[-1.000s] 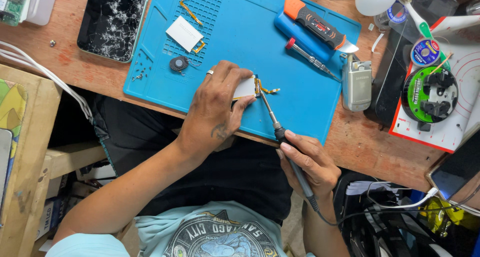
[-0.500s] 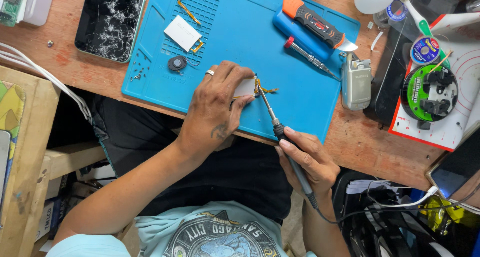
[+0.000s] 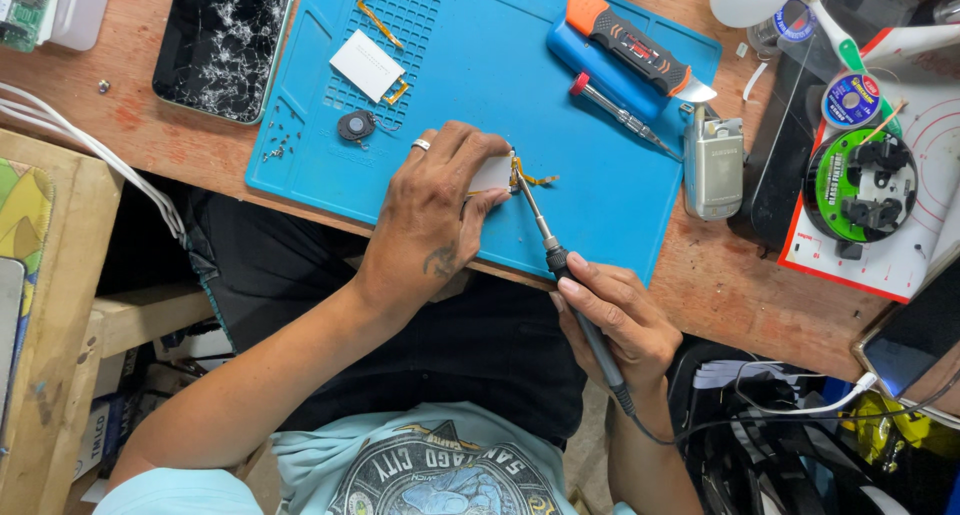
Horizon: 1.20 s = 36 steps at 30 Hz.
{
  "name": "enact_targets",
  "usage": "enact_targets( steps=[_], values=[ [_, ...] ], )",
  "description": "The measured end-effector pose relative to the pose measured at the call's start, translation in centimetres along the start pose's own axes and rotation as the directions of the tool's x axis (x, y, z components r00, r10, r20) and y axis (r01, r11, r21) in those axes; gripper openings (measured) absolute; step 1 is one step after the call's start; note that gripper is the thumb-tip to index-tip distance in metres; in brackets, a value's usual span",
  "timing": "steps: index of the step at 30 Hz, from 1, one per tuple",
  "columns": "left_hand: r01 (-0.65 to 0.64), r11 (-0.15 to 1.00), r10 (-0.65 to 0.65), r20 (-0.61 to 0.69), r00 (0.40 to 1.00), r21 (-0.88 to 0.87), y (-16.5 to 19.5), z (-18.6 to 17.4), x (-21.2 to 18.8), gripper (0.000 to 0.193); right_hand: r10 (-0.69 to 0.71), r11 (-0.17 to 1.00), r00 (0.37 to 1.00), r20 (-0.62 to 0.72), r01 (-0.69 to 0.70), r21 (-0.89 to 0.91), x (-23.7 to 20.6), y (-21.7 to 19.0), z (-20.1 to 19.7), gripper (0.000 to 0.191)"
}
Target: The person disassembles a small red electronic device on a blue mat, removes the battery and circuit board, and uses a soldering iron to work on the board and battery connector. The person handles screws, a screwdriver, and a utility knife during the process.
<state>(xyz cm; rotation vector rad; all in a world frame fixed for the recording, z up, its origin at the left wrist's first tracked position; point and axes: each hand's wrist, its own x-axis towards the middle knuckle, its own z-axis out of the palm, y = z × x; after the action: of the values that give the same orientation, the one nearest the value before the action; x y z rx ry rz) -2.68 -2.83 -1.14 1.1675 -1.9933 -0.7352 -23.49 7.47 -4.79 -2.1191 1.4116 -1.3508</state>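
Observation:
My left hand [image 3: 435,210] presses a small white part [image 3: 493,172] with orange flex cable [image 3: 530,178] onto the blue work mat [image 3: 470,85]. A ring sits on one finger. My right hand [image 3: 615,320] grips a corded soldering iron [image 3: 545,240] like a pen. Its tip touches the flex cable right beside the white part, at my left fingertips.
On the mat lie another white part [image 3: 367,65], a round black piece [image 3: 355,126], a screwdriver [image 3: 615,115] and an orange-black utility knife [image 3: 630,43]. A cracked phone [image 3: 225,40] lies left, a silver flip phone [image 3: 712,160] right, solder spools [image 3: 860,180] beyond.

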Motion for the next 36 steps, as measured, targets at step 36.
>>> enact_targets(
  steps=[36],
  values=[
    [-0.022,1.000,0.022,-0.020,1.000,0.010,0.0,0.2,-0.2,0.033,0.042,0.997,0.999,-0.005,-0.042,0.061,-1.7,0.5,-0.4,0.031]
  ],
)
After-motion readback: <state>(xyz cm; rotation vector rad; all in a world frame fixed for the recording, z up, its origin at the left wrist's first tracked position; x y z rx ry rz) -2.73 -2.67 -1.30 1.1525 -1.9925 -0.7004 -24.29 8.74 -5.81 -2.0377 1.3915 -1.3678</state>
